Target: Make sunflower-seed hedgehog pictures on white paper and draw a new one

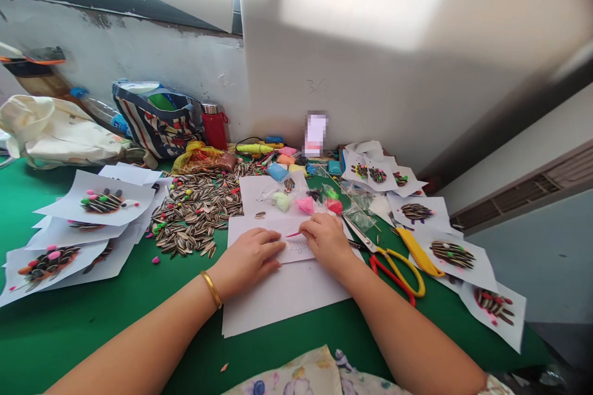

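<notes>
My left hand [252, 257], a gold bangle at its wrist, lies on a white sheet with its fingers stretched out, holding nothing. My right hand [328, 241] is closed at the fingertips on one end of a thin pink clay strip [291, 235]. Under the strip, a line drawing [299, 247] shows on the sheet, partly hidden by the right hand. A larger blank sheet [282, 296] lies beneath. Just beyond the hands sit lumps of pale green clay [281, 200], pink clay [305, 204] and red clay [333, 205].
Striped sunflower seeds [199, 210] are heaped left of the paper. Scissors [389, 259] and a yellow-handled cutter [419, 252] lie at right. Seed-decorated sheets are stacked on the left [134, 197] and spread along the right [482, 259]. A red flask [214, 126] and bags stand by the wall.
</notes>
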Demonstrator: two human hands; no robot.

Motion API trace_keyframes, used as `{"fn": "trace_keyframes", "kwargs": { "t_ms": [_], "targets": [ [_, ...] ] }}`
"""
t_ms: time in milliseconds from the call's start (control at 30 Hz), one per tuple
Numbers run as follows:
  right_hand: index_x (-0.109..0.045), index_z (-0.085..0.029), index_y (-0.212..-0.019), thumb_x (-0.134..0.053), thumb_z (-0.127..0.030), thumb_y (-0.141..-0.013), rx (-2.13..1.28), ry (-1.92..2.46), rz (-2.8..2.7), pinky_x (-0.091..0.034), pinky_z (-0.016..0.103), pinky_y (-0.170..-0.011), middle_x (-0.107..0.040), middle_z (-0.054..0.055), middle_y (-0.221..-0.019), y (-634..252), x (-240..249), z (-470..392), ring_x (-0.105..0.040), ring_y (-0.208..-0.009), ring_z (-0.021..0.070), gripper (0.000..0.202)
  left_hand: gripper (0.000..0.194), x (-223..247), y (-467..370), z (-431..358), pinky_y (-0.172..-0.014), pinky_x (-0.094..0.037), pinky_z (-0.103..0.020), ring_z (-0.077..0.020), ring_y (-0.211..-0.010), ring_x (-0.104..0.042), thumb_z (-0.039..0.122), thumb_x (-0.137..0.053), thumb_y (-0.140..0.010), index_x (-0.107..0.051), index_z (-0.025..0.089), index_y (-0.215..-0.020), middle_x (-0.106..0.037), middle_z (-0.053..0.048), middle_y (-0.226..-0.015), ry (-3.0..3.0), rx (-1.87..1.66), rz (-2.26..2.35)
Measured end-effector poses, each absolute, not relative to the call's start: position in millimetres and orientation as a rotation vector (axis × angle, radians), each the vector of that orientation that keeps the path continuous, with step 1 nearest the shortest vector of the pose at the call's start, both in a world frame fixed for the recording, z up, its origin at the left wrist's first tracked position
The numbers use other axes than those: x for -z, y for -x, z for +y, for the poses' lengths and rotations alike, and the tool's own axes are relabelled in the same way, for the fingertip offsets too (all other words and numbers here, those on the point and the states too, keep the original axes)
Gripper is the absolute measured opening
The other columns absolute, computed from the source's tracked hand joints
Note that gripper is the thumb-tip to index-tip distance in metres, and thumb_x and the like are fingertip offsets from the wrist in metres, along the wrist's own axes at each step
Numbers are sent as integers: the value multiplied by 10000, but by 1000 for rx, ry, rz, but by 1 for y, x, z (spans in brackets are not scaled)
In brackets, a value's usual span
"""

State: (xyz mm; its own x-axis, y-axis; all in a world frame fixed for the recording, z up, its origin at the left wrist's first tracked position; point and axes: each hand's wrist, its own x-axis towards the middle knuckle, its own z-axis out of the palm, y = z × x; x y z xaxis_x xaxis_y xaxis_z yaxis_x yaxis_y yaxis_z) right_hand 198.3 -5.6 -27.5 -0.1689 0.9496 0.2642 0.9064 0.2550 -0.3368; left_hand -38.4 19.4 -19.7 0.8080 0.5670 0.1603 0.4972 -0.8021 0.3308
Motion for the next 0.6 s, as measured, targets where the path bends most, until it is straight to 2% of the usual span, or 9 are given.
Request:
{"fn": "trace_keyframes", "kwargs": {
  "t_ms": [133,600],
  "targets": [
    [-710,-248,-905,-557,-192,-940,-130,1676,-2116,-274,347,-876,-631,32,-886,-198,29,-5,-516,-927,195,167,344,19,37,20,-1002,-461,-453,-266,-1126,-557,343,-592,-918,-620,237,-1244,-609,-105,-1263,-2714,-376,832],
    [-702,-243,-919,-554,-216,-944,-135,1700,-2065,-295,349,-901,-644,34,-919,-203,26,-6,-533,-946,197,153,435,18,27,12,-984,-413,-455,-274,-1089,-522,449,-523,-943,-549,247,-1328,-581,-101,-1231,-2810,-315,924]
  ]
}}
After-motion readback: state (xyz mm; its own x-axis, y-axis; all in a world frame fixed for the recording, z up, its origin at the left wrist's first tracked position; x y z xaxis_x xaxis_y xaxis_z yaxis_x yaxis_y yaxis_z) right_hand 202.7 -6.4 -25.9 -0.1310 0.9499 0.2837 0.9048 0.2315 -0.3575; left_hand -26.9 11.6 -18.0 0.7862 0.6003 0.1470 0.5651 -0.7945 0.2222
